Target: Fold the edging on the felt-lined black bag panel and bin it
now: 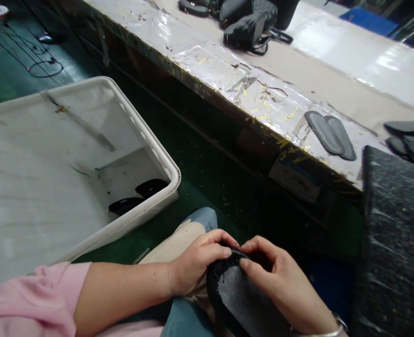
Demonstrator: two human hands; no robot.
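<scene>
A dark grey felt-like shoe insole (240,299) lies over my lap at the bottom of the view. My left hand (198,264) curls over its top left edge, fingers pressed onto the rim. My right hand (284,285) pinches the same top edge from the right, fingertips meeting those of the left. Both hands are closed on the insole. My left arm wears a pink sleeve; a bracelet shows on my right wrist.
A large white plastic bin (158,154) stands on the green floor to my left with two dark pieces (138,196) at its bottom. A worn bench (228,79) ahead carries a grey insole pair (329,133), more insoles (410,140) and black bags (249,23). A dark felt stack (396,234) stands at right.
</scene>
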